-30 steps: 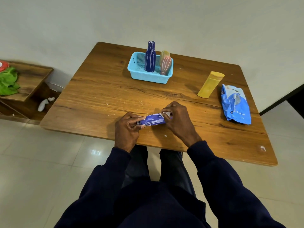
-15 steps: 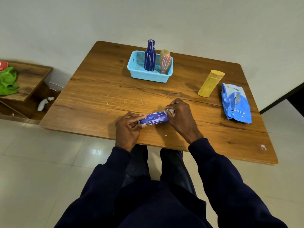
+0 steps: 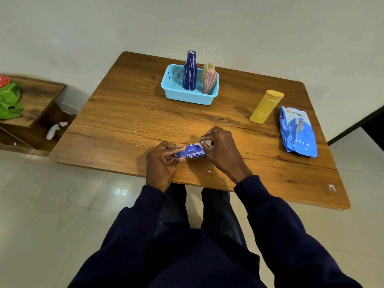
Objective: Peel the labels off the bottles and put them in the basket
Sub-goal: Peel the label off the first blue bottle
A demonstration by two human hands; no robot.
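A small purple-blue bottle (image 3: 192,151) lies sideways just above the near edge of the wooden table (image 3: 128,113). My left hand (image 3: 162,163) grips its left end. My right hand (image 3: 222,150) holds the right end and pinches a white scrap of label (image 3: 205,142) at the top. A light blue basket (image 3: 187,94) stands at the back of the table. In it stand a dark blue bottle (image 3: 190,71) and a pink and yellow bottle (image 3: 208,79), both streaked white. A yellow bottle (image 3: 266,107) stands at the right.
A crumpled blue and white packet (image 3: 297,132) lies near the table's right edge. Small white paper bits dot the wood by my hands. A low wooden shelf (image 3: 35,100) with a green cloth (image 3: 9,100) stands on the floor at the left.
The bottle has turned slightly in my hands and my right fingers have shifted on the label at its right end. Everything else on the table stays put.
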